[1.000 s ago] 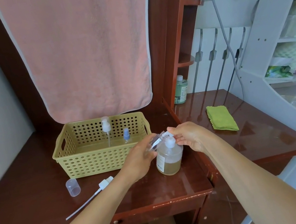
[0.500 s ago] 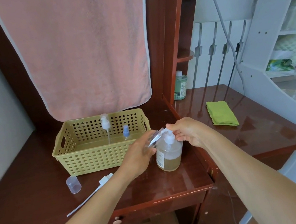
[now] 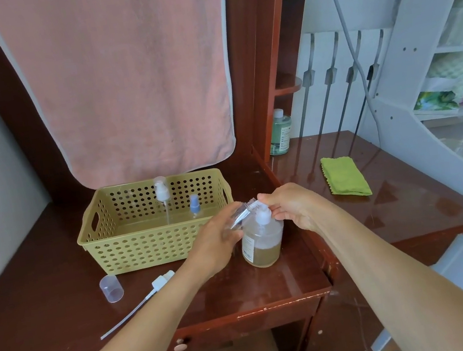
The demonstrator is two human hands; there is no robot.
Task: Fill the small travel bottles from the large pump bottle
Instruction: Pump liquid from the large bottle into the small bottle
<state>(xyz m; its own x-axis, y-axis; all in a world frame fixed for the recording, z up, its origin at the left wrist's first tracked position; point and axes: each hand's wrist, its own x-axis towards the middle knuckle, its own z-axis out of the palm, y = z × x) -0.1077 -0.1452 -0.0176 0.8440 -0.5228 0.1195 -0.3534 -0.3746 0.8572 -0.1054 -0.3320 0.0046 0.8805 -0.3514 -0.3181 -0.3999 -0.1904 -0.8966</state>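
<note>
The large pump bottle, clear with amber liquid low inside, stands on the brown desk. My left hand grips a small clear travel bottle, tilted with its open mouth against the white pump nozzle. My right hand rests on the pump head, fingers curled over it. Two more small bottles, one with a white pump and one with a blue sprayer, stand in the yellow perforated basket.
A clear cap and a loose white pump top with a long dip tube lie on the desk left of my arm. A green cloth and a green-liquid bottle sit on the right desk. A pink towel hangs behind.
Both hands stay at the pump head with the small bottle held to the nozzle. Only the camera view has shifted slightly.
</note>
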